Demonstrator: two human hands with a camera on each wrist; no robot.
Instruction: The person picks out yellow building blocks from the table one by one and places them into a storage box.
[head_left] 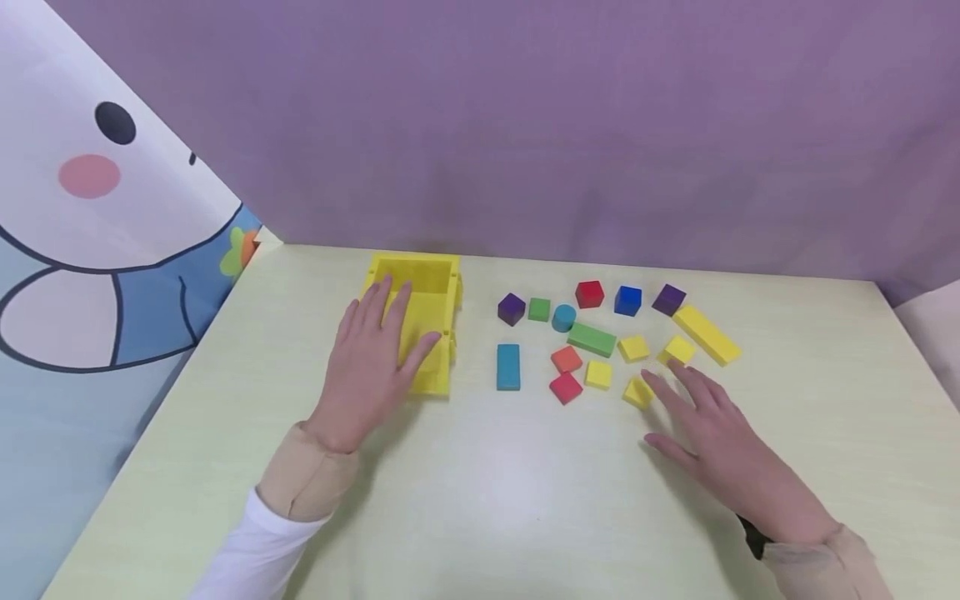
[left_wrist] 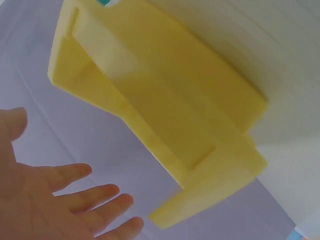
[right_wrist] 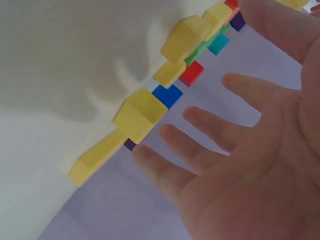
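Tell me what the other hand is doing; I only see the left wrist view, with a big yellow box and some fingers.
Observer: The right hand hovers open by a scatter of coloured blocks, fingertips near a small yellow block.
Operator: Is my hand on the box?
Observer: Yes, in the head view the left hand rests flat on the yellow box.
Operator: Anything inside it?
Observer: Its visible far part looks bare.

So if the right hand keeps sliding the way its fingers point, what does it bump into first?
Most likely the small yellow block right at the fingertips of the right hand. Another yellow block sits just beyond; how high the hand hovers is hard to judge.
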